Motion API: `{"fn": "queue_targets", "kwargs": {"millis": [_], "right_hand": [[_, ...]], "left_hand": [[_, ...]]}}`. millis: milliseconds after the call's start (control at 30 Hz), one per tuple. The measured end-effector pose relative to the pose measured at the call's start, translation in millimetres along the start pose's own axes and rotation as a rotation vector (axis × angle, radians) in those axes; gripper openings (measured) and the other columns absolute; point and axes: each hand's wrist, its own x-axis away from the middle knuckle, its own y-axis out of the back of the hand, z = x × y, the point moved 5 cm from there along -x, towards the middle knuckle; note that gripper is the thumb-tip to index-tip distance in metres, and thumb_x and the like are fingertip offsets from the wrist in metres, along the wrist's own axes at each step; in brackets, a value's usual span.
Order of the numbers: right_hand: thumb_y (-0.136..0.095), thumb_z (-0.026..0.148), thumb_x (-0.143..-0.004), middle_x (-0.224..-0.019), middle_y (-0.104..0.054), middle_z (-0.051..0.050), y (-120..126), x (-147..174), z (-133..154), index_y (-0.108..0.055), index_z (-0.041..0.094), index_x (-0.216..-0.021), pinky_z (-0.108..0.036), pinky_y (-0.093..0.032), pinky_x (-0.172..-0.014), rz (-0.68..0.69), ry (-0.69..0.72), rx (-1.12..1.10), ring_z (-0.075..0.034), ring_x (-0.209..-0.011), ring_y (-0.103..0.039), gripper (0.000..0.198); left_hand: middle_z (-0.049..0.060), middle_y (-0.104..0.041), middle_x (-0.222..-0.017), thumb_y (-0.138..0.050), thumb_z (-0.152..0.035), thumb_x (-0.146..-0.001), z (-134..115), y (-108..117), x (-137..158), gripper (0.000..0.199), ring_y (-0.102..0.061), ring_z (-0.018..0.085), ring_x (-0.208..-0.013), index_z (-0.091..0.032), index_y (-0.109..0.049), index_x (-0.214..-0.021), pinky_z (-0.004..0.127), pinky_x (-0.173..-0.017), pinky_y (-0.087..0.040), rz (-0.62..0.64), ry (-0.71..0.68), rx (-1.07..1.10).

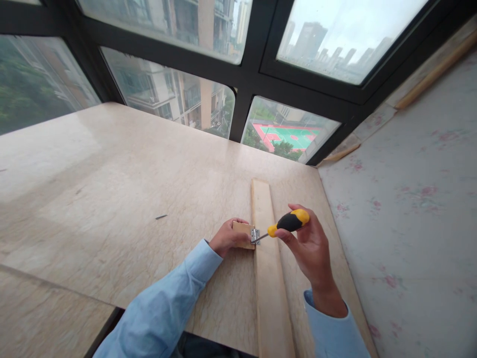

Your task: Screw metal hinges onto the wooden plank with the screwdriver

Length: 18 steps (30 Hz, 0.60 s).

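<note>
Board [272, 298] on beige ledge [112, 199], dark-framed windows [316, 44], floral wallpaper [413, 223]

Lower centre: smooth, matt wood in the plank [271, 283] and block [239, 227], a shiny metal hinge [255, 234], a metal-shafted, plastic-handled screwdriver [288, 223]. Left: glossy, stone-like counter [122, 174]. Right: papery wall [417, 219].

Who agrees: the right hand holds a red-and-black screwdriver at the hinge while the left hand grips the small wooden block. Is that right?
Not quite: the head view shows the screwdriver in the right hand is yellow and black, not red.
</note>
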Motion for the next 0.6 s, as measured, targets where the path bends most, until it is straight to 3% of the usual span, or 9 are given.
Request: {"fn": "queue_targets", "kwargs": {"millis": [67,167,300,400,533,600], "right_hand": [[-0.084,0.032,-0.072,-0.118,-0.061,-0.007,0,2,3,-0.062,0.028,-0.124,-0.04,-0.053,-0.096,-0.001,0.028,0.059,-0.022,-0.105,-0.062,0.057],[-0.074,0.03,-0.083,-0.124,-0.062,-0.007,-8,6,6,-0.045,0.031,-0.144,-0.044,-0.055,-0.096,0.043,0.012,0.012,-0.022,-0.105,-0.065,0.067],[-0.058,0.03,-0.093,-0.121,-0.061,-0.007,-17,7,10,-0.031,0.033,-0.149,-0.046,-0.056,-0.094,0.07,-0.003,-0.093,-0.021,-0.103,-0.067,0.063],[-0.066,0.032,-0.088,-0.116,-0.061,-0.006,-16,4,13,-0.039,0.032,-0.142,-0.043,-0.057,-0.091,0.004,-0.016,-0.03,-0.019,-0.096,-0.068,0.061],[-0.074,0.037,-0.08,-0.117,-0.061,-0.007,-10,2,16,-0.06,0.028,-0.12,-0.037,-0.058,-0.082,-0.056,-0.008,0.197,-0.021,-0.097,-0.065,0.043],[-0.077,0.038,-0.078,-0.117,-0.062,-0.007,-7,3,18,-0.059,0.028,-0.125,-0.038,-0.058,-0.081,-0.087,-0.015,0.263,-0.021,-0.095,-0.065,0.052]], "left_hand": [[0.003,-0.069,-0.08,-0.09,-0.015,-0.039,-1,0,1,0.06,-0.062,0.016,-0.068,-0.013,-0.062,-0.093,0.027,-0.062,-0.049,0.001,-0.005,0.004],[0.004,-0.069,-0.079,-0.09,-0.016,-0.039,-2,-1,1,0.061,-0.063,0.016,-0.068,-0.013,-0.062,-0.093,0.028,-0.062,-0.048,0.021,0.009,0.031],[0.004,-0.069,-0.079,-0.091,-0.017,-0.038,-1,-1,0,0.062,-0.063,0.016,-0.067,-0.013,-0.062,-0.093,0.028,-0.062,-0.048,0.034,0.032,0.033],[0.003,-0.069,-0.078,-0.091,-0.016,-0.038,0,0,-2,0.061,-0.062,0.016,-0.067,-0.014,-0.062,-0.092,0.028,-0.062,-0.048,0.027,0.017,0.022],[0.002,-0.069,-0.079,-0.089,-0.017,-0.04,3,1,-4,0.057,-0.063,0.016,-0.068,-0.016,-0.063,-0.091,0.027,-0.061,-0.049,0.037,0.01,0.024],[0.002,-0.069,-0.079,-0.089,-0.017,-0.04,3,1,-5,0.057,-0.063,0.016,-0.068,-0.016,-0.063,-0.09,0.027,-0.061,-0.049,0.045,0.01,0.03]]}}
